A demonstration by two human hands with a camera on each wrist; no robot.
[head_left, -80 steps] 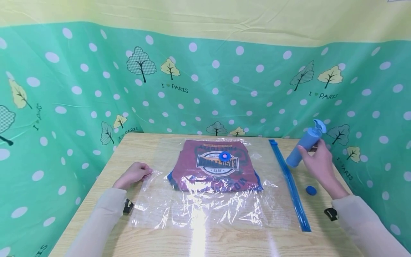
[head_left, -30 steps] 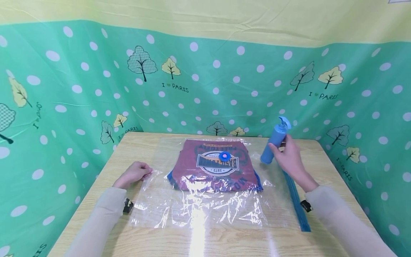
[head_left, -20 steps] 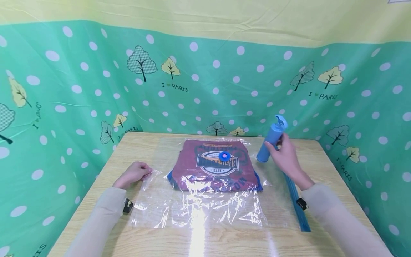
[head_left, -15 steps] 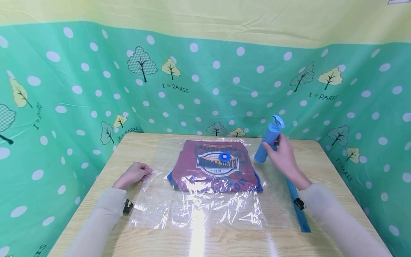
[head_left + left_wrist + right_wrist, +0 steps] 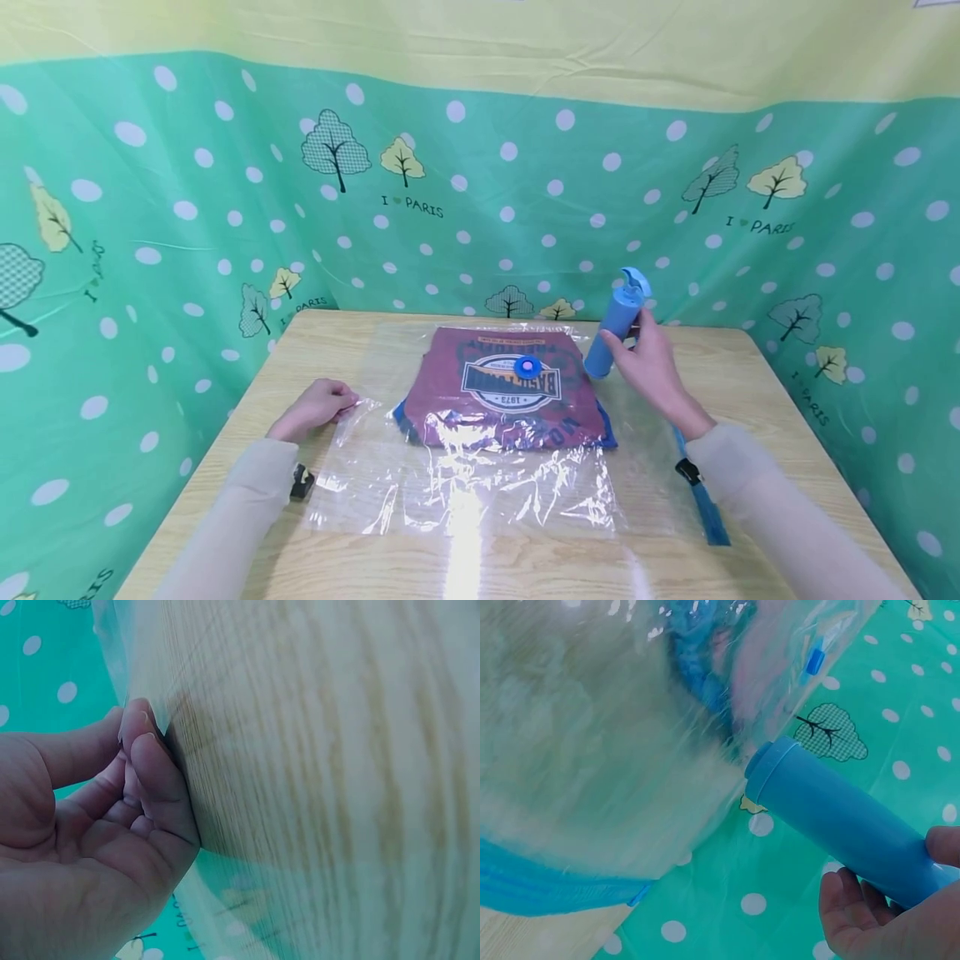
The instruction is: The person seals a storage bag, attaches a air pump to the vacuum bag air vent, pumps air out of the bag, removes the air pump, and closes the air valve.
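Observation:
A clear vacuum storage bag lies flat with a folded dark red garment inside, printed with a badge. On top sits a round blue valve with a pink centre. My left hand pinches the bag's left edge between thumb and fingertips, as the left wrist view shows. A blue hand pump is in my right hand, tilted, handle end up. Its lower end hangs just right of the garment, apart from the valve. In the right wrist view, fingers curl around the pump's barrel.
The bag's blue zip strip runs along its right side, partly hidden under my right forearm. The wooden table is bordered by a green dotted cloth at the back and sides. Black straps sit at both wrists.
My right hand has carried the pump leftward from beyond the zip strip to beside the garment. The round blue cap on the right is now hidden from view. My left hand stays put.

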